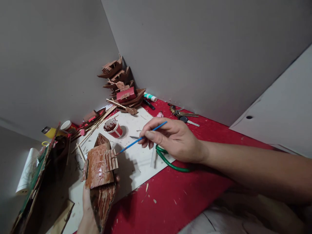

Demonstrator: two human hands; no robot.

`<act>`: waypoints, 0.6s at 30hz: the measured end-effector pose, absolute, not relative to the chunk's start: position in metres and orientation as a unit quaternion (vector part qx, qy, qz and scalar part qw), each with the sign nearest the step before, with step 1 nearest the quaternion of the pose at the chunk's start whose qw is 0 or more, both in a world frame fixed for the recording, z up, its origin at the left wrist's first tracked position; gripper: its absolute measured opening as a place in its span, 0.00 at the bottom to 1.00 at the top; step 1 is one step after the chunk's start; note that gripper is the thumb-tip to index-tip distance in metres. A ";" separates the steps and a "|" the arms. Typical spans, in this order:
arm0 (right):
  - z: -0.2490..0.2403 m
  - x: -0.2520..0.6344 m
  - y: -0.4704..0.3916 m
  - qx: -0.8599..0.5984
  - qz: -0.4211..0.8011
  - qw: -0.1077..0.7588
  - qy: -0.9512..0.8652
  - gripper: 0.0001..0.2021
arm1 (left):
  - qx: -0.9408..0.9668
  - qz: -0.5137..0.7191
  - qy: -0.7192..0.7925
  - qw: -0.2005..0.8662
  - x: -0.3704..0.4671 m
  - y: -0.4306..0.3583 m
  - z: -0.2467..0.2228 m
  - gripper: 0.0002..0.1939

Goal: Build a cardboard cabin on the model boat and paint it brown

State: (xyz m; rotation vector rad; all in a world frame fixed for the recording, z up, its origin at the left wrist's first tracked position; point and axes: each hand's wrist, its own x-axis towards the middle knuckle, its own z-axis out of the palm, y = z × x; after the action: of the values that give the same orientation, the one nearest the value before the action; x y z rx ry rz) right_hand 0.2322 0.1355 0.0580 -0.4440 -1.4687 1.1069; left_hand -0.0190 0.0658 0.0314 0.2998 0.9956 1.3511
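My right hand (168, 139) pinches a thin blue brush (131, 144) between thumb and fingers. Its tip touches the ridged strips (111, 161) on the side of a small brown model boat (98, 165). The boat's curved roof looks wet and glossy. From below, my left hand (88, 208) holds the boat, most of its fingers hidden behind the hull. A red and white paper cup (113, 128) with brown stains inside stands just beyond the boat, on a white sheet (138, 172).
Several brown model boats (126, 94) are stacked in the back corner. Green-handled scissors (170, 164) lie under my right hand; keys (186, 119) lie beyond on the red table (156, 208). A larger boat-like model (36, 185) stands at left, near a white roll (27, 170).
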 end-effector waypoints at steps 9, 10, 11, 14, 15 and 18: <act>0.054 0.233 0.130 -0.174 0.459 0.570 -0.659 0.08 | 0.156 0.557 0.416 0.702 -0.038 0.071 0.026 0.28; 0.053 0.233 0.130 -0.171 0.451 0.572 -0.664 0.08 | 0.157 0.554 0.413 0.706 -0.039 0.071 0.026 0.29; 0.053 0.233 0.131 -0.168 0.439 0.578 -0.667 0.08 | 0.158 0.551 0.409 0.710 -0.039 0.071 0.026 0.30; 0.053 0.232 0.137 -0.166 0.405 0.604 -0.666 0.07 | 0.158 0.548 0.401 0.717 -0.040 0.073 0.026 0.32; 0.053 0.232 0.138 -0.168 0.399 0.609 -0.665 0.07 | 0.158 0.549 0.399 0.717 -0.040 0.073 0.026 0.32; 0.053 0.233 0.138 -0.169 0.394 0.612 -0.665 0.06 | 0.153 0.560 0.397 0.711 -0.039 0.073 0.025 0.31</act>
State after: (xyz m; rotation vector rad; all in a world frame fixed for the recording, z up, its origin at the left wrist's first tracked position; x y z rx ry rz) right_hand 0.2333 0.1382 0.0529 -0.3887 -1.5333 0.9094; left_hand -0.0394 0.0731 0.0248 0.3392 0.8811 1.2426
